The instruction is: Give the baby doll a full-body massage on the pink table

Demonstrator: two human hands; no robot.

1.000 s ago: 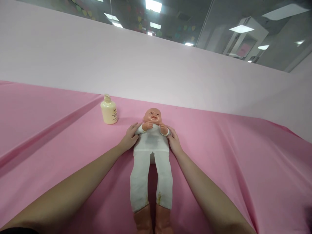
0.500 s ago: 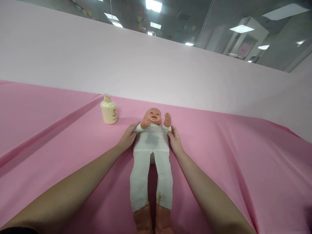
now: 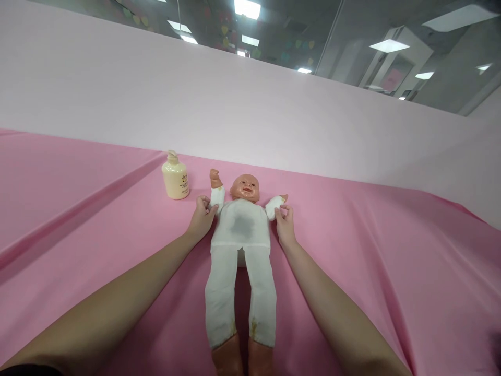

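Note:
A baby doll (image 3: 240,225) in a white top and white trousers lies face up on the pink cloth, its head away from me. A grey patch marks its chest. Both of its arms are out to the sides: the one on my left points up beside the head, the one on my right slants outward. My left hand (image 3: 202,216) has its fingers closed at the sleeve of the left-side arm (image 3: 217,196). On the other side, my right hand (image 3: 285,223) pinches the right-side arm (image 3: 275,207) between thumb and fingers.
A cream pump bottle (image 3: 176,178) with dark print stands left of the doll's head. The pink cloth (image 3: 117,209) is creased at left and right. Behind it rises a white wall (image 3: 250,120), with glass panels (image 3: 274,36) reflecting ceiling lights above.
The doll's arms have moved from in front of its chest and shoulders outward to the sides. My hands have shifted slightly outward with them, and the doll's legs have moved slightly left.

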